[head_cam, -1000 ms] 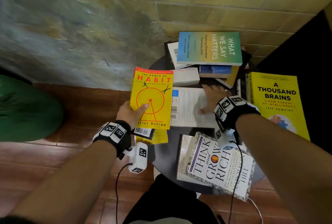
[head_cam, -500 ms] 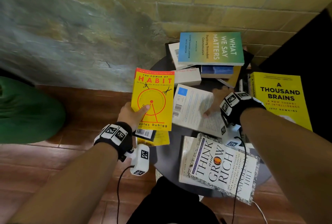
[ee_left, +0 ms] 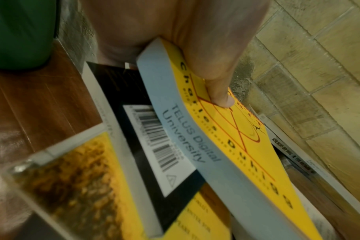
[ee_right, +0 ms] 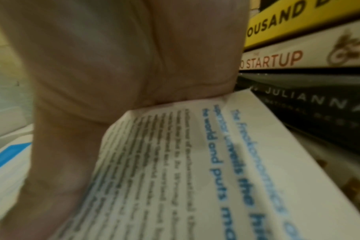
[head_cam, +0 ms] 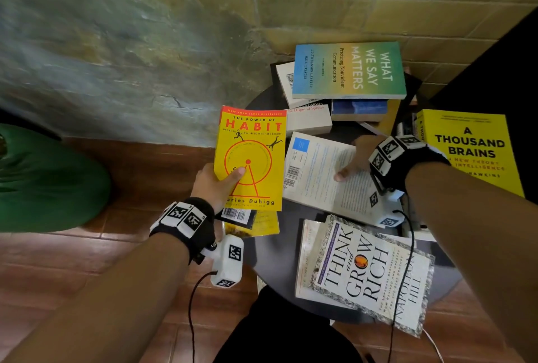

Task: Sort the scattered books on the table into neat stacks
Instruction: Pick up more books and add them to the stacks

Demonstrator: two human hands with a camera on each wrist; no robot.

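Note:
My left hand (head_cam: 224, 182) holds the yellow "Power of Habit" book (head_cam: 253, 158) up over the left rim of the round dark table (head_cam: 276, 263). The thumb presses its cover (ee_left: 236, 146) and the fingers are hidden behind it. My right hand (head_cam: 353, 158) grips a white book (head_cam: 314, 170) lying back cover up at the table's middle. The thumb lies on the cover, the book's right edge (ee_right: 175, 162) sits in the palm, and the fingers are hidden. "Think and Grow Rich" (head_cam: 364, 272) lies askew at the near edge.
"What We Say Matters" (head_cam: 349, 71) tops a loose pile at the back, with "The Origin of Species" (head_cam: 308, 119) beside it. "A Thousand Brains" (head_cam: 468, 147) tops a stack on the right. A black book (head_cam: 237, 214) and a yellow one (head_cam: 263, 225) lie under my left hand. A green object (head_cam: 43, 179) sits on the floor at left.
The right hand went from lying flat on the white book to gripping its right edge, and the book has turned clockwise and shifted right. The left hand keeps the yellow book in place.

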